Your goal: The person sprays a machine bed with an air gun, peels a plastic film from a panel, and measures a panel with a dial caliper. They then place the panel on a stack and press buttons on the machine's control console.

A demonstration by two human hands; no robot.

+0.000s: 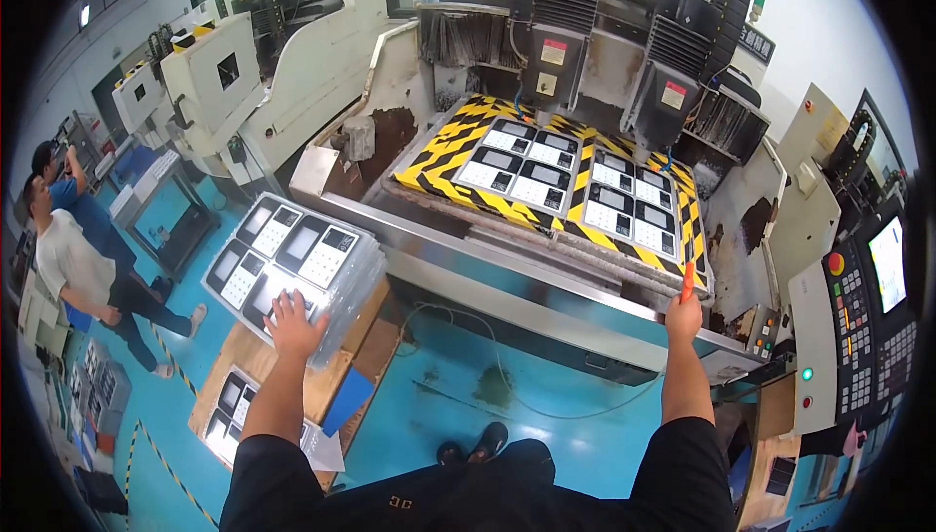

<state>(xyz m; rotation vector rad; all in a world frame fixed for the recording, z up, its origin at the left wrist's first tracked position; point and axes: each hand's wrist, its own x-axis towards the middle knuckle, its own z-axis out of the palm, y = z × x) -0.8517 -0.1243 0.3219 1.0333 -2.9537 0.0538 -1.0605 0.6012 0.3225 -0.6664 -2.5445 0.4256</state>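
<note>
My left hand (293, 326) lies with spread fingers on top of a tall stack of printed panels (255, 290), white sheets with grey and black rectangles and clear layers at the side. Out to the right, my right hand (683, 317) is closed around a slim orange tool (688, 281), its tip pointing at the machine bed; its exact kind does not show. On that bed, covered in yellow and black striped tape (439, 163), two panel sheets of the same pattern lie flat, a left sheet (500, 184) and a right sheet (625, 217). Two spindle heads (556, 62) hang above them.
The stack stands on a wooden table (229, 352) with more panels (232, 400) and a blue sheet (349, 401). A metal front edge (487, 253) borders the machine. A control panel (850, 322) is at right. Two people (83, 249) stand at far left near a cart (171, 205).
</note>
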